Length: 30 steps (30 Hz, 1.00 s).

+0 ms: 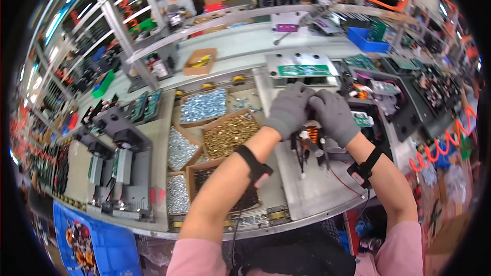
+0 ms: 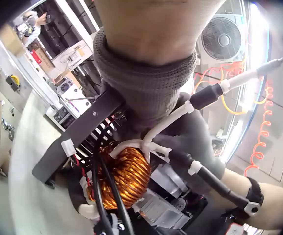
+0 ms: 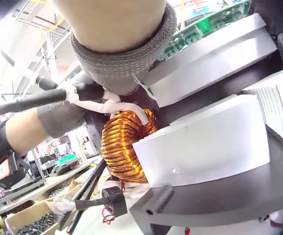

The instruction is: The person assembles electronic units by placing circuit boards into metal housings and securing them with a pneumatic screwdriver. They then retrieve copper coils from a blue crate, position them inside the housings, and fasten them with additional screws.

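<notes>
Two grey-gloved hands meet at the top of a dark chassis holding a copper-wound coil [image 1: 312, 133] [image 2: 126, 178] [image 3: 124, 147]. My left hand [image 1: 289, 106] [image 2: 141, 95] reaches in from the left, and my right hand [image 1: 336, 116] [image 3: 117, 71] is against it on the right. White-sleeved leads [image 2: 156, 128] [image 3: 97, 105] with black sections pass by the gloves, over the coil. Both sets of fingertips are hidden, so whatever they pinch or touch cannot be made out. Silvery heat sinks [image 2: 156, 210] [image 3: 205, 147] stand beside the coil.
Cardboard boxes of brass-coloured screws [image 1: 230, 134] and silvery screws [image 1: 203, 106] lie left of the hands. A green circuit board [image 1: 304, 70] is beyond them. Another open chassis [image 1: 396, 99] stands at the right, with partly built units [image 1: 123, 166] far left.
</notes>
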Motion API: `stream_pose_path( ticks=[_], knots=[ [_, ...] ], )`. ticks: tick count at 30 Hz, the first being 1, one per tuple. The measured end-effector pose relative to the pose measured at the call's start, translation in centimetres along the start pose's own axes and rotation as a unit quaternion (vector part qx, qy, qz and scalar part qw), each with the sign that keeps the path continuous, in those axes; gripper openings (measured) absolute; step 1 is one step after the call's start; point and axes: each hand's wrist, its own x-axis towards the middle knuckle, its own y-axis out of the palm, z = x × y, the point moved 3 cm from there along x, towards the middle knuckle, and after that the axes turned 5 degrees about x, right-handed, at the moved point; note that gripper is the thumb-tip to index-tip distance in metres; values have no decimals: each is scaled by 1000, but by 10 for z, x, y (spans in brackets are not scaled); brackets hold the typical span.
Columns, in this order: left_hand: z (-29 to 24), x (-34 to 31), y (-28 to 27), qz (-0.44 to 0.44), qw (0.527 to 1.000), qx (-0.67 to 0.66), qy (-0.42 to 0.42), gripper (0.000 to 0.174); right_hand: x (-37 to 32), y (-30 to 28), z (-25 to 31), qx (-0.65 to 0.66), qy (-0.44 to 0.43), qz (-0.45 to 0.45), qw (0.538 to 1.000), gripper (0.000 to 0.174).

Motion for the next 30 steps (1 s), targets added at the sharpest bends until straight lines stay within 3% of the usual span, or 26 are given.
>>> stream_pose_path(
  ticks=[1, 2, 3, 5, 6, 9, 11, 13, 15, 17, 18, 20, 21, 23, 24, 25, 27, 28, 30],
  knots=[
    [3, -1, -10, -10, 998, 50, 43, 36, 1, -4, 8, 22, -40, -56, 997, 28],
    [3, -3, -22, -42, 990, 100, 88, 32, 0, -8, 15, 44, -19, -30, 998, 30],
    [-29, 10, 6, -73, 993, 59, 71, 32, -29, -31, -12, 9, -34, 8, 999, 30],
    [-26, 8, 3, -21, 982, 102, 159, 31, -36, -33, 5, -53, -52, 32, 997, 32],
    [-25, 5, -1, -36, 979, 99, 176, 29, -38, -34, 13, -62, -43, 49, 996, 37],
    [-27, 6, -6, -12, 980, 108, 168, 28, -42, -35, 18, -112, -94, 45, 988, 40],
    [-29, 8, -10, 17, 983, 99, 154, 26, -38, -37, 13, -38, -142, 19, 989, 43],
    [-25, 12, -6, 171, 975, 98, 99, 25, -31, -40, 13, 34, -164, 22, 986, 49],
    [-15, 11, -2, 138, 978, 63, 146, 22, -27, -42, 18, 83, -185, 36, 979, 55],
    [-12, 10, 2, 156, 978, 23, 139, 39, -19, -46, 17, 202, -128, 54, 969, 52],
    [-15, 11, -2, 163, 977, 29, 133, 39, -17, -44, 11, 198, -127, 54, 970, 52],
    [-16, 13, 3, 151, 980, 39, 125, 39, -10, -35, -6, 401, -90, 56, 910, 51],
    [-16, 13, 5, 142, 982, 49, 113, 39, -8, -35, -10, 401, -89, 57, 910, 51],
    [-17, 10, 2, 99, 988, 2, 117, 35, -9, -31, -19, 559, 36, 59, 826, 50],
    [-18, 12, 3, 129, 984, 34, 118, 33, -5, -43, -11, 336, 0, -50, 941, 47],
    [-18, 12, 4, 159, 978, 66, 118, 31, -5, -40, -9, 339, -2, -48, 940, 47],
    [-19, 15, 1, 162, 981, 59, 89, 29, -4, -39, -1, 103, -115, -155, 976, 49],
    [-21, 15, -1, 170, 979, 68, 93, 28, -1, -33, -5, 90, -106, -103, 985, 53],
    [-21, 14, 1, 206, 967, 110, 100, 26, 10, -35, -17, 245, -50, -2, 968, 57]
  ],
)
